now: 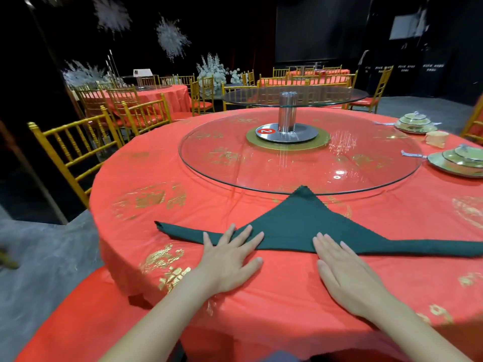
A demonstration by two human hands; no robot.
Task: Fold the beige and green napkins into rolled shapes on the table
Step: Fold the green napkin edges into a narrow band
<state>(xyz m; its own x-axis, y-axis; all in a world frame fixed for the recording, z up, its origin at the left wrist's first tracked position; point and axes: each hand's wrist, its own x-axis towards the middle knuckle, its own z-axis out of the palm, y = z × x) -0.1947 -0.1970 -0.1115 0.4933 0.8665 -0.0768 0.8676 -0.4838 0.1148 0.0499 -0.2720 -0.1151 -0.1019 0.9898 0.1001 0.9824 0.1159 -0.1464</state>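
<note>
Right now the green napkin (295,226) lies flat as a wide triangle on the near side of the red-clothed table (162,178). Its long folded edge faces the person and its tip reaches the rim of the glass turntable (300,163). Left hand (230,262) is flat, fingers straight and spread, fingertips on that near edge. Right hand (345,273) is flat too, tips touching the same edge. Neither grips anything. A beige napkin (436,139) sits far right, between two stacks of green plates (415,124). A gold chair (68,152) stands left of the table.

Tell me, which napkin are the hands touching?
The green napkin, a flat triangle under the fingertips of the left hand and right hand. The beige napkin sits untouched, far right.
</note>
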